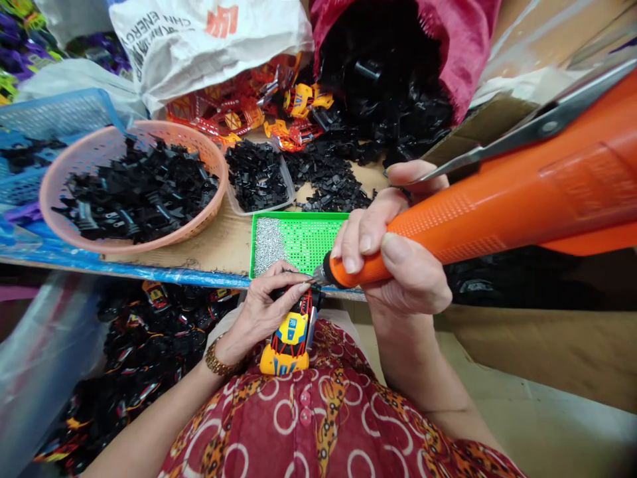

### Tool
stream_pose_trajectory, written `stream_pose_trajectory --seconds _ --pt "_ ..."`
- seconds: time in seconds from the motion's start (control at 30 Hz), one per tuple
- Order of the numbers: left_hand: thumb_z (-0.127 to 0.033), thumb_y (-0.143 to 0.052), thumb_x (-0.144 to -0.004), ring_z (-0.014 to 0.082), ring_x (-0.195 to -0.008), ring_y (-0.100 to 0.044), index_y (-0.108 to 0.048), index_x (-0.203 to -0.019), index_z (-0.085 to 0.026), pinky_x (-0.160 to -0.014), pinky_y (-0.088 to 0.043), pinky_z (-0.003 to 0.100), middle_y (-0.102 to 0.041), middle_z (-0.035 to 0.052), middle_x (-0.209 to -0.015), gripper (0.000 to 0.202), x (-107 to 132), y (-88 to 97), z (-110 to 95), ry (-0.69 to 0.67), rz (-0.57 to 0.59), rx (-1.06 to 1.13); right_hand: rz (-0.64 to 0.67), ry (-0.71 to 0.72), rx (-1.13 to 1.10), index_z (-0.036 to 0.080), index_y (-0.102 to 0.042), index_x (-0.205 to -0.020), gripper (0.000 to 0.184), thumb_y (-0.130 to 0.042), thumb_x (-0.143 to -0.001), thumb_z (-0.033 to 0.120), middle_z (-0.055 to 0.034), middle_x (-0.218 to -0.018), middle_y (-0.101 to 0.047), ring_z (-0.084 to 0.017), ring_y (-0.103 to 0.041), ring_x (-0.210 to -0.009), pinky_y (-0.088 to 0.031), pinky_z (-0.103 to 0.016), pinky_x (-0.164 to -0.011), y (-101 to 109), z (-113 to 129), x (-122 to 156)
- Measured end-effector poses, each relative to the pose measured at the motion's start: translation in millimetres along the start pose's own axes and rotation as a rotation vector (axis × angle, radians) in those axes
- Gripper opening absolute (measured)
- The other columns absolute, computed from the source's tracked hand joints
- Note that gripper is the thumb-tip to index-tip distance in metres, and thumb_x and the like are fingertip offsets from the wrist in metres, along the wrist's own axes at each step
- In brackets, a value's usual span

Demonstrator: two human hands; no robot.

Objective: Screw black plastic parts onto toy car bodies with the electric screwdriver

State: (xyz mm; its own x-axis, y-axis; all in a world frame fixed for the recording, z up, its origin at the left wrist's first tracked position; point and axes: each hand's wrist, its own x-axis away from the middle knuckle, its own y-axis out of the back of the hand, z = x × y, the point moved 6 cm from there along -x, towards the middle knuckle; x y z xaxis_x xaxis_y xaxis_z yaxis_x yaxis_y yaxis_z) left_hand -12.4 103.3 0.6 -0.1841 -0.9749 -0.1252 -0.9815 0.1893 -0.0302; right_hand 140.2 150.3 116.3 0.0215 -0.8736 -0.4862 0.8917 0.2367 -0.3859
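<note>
My left hand is closed around a small yellow, red and blue toy car, held over my lap just below the table edge. My right hand grips a big orange electric screwdriver, its tip pointing down-left at the top of the car, close to my left fingertips. Behind the hands lies a green tray with a heap of tiny silver screws at its left side.
A pink basket of black plastic parts sits at left, a clear tub of black parts beside it. Loose black parts, red and yellow car shells, a red sack and a white bag lie behind. More cars fill a bag at lower left.
</note>
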Motion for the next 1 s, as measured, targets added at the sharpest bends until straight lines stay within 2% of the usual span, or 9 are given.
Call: stream_pose_trajectory --seconds 0.1,0.2,0.33,0.4,0.53,0.77,0.87,0.93,1.0 --pt "-0.034 -0.078 -0.089 0.0171 -0.077 -0.061 -0.085 -0.092 -0.027 -0.071 -0.050 0.032 -0.068 0.0031 -0.081 0.010 0 -1.4 0 0.022 -0.002 -0.001 -0.005 -0.052 -0.014 0.031 -0.067 -0.110 0.040 -0.087 -0.075 0.036 0.0081 -0.061 -0.058 -0.011 -0.057 -0.043 -0.053 -0.028 -0.047 0 -1 0" --pt "-0.036 -0.078 -0.088 0.0179 -0.078 -0.062 -0.085 -0.091 -0.027 -0.072 -0.050 0.033 -0.069 0.0036 -0.081 0.012 0 -2.2 1 0.036 -0.008 0.007 0.046 -0.007 -0.026 0.032 -0.070 -0.112 0.037 -0.085 -0.078 0.035 0.0076 -0.062 -0.058 -0.011 -0.056 -0.042 -0.052 -0.027 -0.046 -4 4 1" --pt "-0.034 -0.078 -0.088 0.0183 -0.081 -0.062 -0.085 -0.092 -0.027 -0.073 -0.049 0.033 -0.069 0.0038 -0.083 0.010 2 -2.2 2 0.034 -0.012 0.023 0.061 -0.013 -0.013 0.034 -0.060 -0.137 0.061 -0.082 -0.080 0.036 0.0063 -0.064 -0.060 -0.013 -0.059 -0.045 -0.054 -0.029 -0.047 -3 1 1" --pt "-0.029 -0.078 -0.088 0.0176 -0.082 -0.061 -0.085 -0.092 -0.028 -0.074 -0.048 0.032 -0.068 0.0030 -0.084 0.009 3 -2.4 3 0.035 -0.009 0.028 0.100 0.044 -0.056 0.034 -0.054 -0.144 0.072 -0.083 -0.079 0.035 0.0064 -0.064 -0.061 -0.013 -0.059 -0.044 -0.053 -0.029 -0.046 -4 1 1" --pt "-0.024 -0.077 -0.088 0.0167 -0.082 -0.062 -0.084 -0.095 -0.029 -0.076 -0.049 0.031 -0.068 0.0017 -0.084 0.011 3 -2.8 2 0.021 -0.002 0.038 0.089 0.061 -0.037 0.033 -0.051 -0.147 0.073 -0.080 -0.081 0.032 0.0066 -0.063 -0.060 -0.013 -0.058 -0.042 -0.053 -0.028 -0.044 -2 -3 1" --pt "-0.030 -0.080 -0.085 0.0242 -0.107 -0.067 -0.077 -0.119 -0.026 -0.098 -0.050 0.039 -0.076 0.0063 -0.115 0.034 8 5.5 3 0.098 -0.014 -0.133 0.084 0.100 -0.025 0.033 -0.054 -0.142 0.065 -0.080 -0.082 0.032 0.0073 -0.063 -0.060 -0.012 -0.055 -0.040 -0.051 -0.027 -0.041 -2 0 0" --pt "-0.034 -0.075 -0.089 0.0239 -0.103 -0.067 -0.073 -0.126 -0.024 -0.090 -0.053 0.035 -0.076 0.0075 -0.113 0.038 9 14.2 9 0.223 -0.045 -0.076 0.062 0.071 0.015 0.033 -0.060 -0.129 0.051 -0.080 -0.082 0.035 0.0085 -0.062 -0.056 -0.011 -0.054 -0.040 -0.050 -0.027 -0.042 1 -1 1" --pt "-0.036 -0.075 -0.089 0.0205 -0.090 -0.066 -0.075 -0.119 -0.022 -0.078 -0.053 0.030 -0.075 0.0062 -0.102 0.033 8 17.4 13 0.319 -0.037 0.031 0.039 0.024 0.056 0.034 -0.063 -0.120 0.044 -0.082 -0.081 0.039 0.0094 -0.061 -0.053 -0.011 -0.053 -0.041 -0.050 -0.027 -0.043 3 -2 3" --pt "-0.036 -0.079 -0.085 0.0182 -0.084 -0.064 -0.078 -0.104 -0.020 -0.073 -0.052 0.027 -0.073 0.0048 -0.093 0.025 6 18.3 14 0.363 -0.012 0.142 0.032 -0.012 0.087 0.035 -0.063 -0.117 0.043 -0.082 -0.080 0.042 0.0096 -0.060 -0.053 -0.011 -0.054 -0.042 -0.052 -0.028 -0.045 4 -3 6"
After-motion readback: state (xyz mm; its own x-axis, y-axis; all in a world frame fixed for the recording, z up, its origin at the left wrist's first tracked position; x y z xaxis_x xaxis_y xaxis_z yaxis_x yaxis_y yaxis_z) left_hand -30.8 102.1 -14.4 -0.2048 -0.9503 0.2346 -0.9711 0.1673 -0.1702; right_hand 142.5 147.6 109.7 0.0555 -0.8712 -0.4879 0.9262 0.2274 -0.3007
